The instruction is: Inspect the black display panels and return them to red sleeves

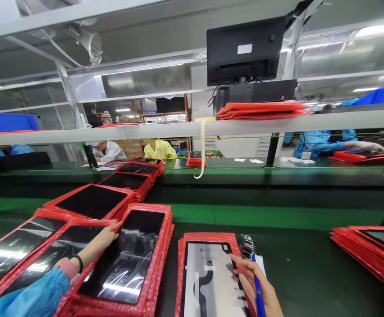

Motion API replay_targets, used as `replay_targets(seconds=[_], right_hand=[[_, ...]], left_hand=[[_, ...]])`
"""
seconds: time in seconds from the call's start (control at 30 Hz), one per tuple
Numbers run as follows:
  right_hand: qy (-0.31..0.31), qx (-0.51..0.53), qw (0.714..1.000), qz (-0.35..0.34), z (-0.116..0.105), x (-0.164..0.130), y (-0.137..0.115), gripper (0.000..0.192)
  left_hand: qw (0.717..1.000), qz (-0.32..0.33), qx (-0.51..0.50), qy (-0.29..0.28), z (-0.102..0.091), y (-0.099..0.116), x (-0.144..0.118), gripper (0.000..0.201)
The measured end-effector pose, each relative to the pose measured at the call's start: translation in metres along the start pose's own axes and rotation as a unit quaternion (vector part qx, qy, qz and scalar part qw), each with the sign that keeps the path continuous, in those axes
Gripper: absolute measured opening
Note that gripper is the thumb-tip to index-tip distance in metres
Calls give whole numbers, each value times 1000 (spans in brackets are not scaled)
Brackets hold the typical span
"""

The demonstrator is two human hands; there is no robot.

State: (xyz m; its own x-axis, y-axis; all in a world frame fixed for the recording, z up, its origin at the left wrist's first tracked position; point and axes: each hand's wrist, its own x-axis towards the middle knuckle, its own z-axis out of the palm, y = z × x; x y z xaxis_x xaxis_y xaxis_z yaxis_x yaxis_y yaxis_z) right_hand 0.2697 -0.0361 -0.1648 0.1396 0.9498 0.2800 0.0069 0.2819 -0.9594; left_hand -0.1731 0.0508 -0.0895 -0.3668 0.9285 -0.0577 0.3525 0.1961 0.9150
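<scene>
- The right hand is closed around a blue pen, pinched between thumb and fingers with its shaft running down past the palm.
- Just left of that grip, touching the fingertips, lies a screen panel back side up — grey, with a dark curved ribbon — on its own red bubble-wrap sleeve.
- Just beyond the pen's upper end sits a metal binder clip on a clipboard.
- The left hand, fingers loosely curled and holding nothing, rests its fingertips on the edge of a stack of glossy black panels in red sleeves — the stack lies right of and below those fingers.
- More sleeved panels fan away beyond the left hand along the green bench.
</scene>
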Motion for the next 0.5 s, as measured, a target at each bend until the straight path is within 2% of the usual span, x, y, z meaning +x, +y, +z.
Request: replay_targets(seconds=[0.1, 0.17, 0.27, 0.37, 0.43, 0.5], right_hand=[[-38, 6, 999, 34, -1, -5, -20, 32], [-72, 51, 994, 63, -1, -9, -26, 39], [-116, 133, 977, 120, 1, -14, -24, 48], [-154, 147, 967, 142, 5, -16, -22, 56], [-140, 96, 977, 132, 7, -18, -25, 44], [-102, 6, 988, 112, 9, -21, -29, 31]], left_hand=[[996, 59, 57, 42, 9, -6, 2, 39], [991, 98, 73, 60, 17, -6, -4, 43], [985, 151, 59, 50, 36, 3, -25, 48], [985, 169, 13, -19, 64, 16, -57, 50], [985, 141, -28, -100, 87, 20, -81, 47], [978, 80, -68, -183, 111, 19, -104, 43]])
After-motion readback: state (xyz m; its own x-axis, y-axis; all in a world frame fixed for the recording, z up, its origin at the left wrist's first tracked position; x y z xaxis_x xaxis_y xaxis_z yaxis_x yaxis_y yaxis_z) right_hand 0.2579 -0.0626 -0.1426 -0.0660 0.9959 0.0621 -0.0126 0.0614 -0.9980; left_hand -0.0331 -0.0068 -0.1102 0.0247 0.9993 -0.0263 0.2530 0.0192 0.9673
